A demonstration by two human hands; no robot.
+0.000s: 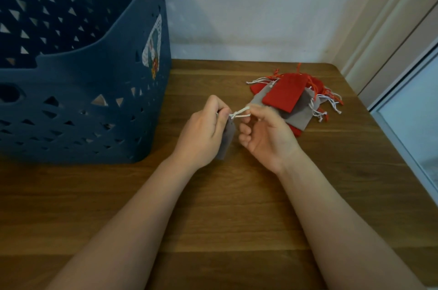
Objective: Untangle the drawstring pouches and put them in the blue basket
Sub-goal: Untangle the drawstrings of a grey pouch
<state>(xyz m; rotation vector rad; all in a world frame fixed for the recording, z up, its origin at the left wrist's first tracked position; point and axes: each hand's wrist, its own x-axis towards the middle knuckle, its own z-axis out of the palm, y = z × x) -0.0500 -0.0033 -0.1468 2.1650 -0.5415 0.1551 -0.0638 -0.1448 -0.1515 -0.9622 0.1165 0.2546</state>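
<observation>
Wooden table [237,218], small grey pouch [227,138], white drawstring [240,113]

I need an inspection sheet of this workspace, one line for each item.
Surface: wooden table.
Job's things: grey pouch held above the table; pile of red and grey pouches at the right; blue basket at the left.
Clutter: nothing seen.
Hands: left hand grips the grey pouch; right hand pinches its white string.
Cables: nothing seen.
Surroundings: white wall, window frame.
</observation>
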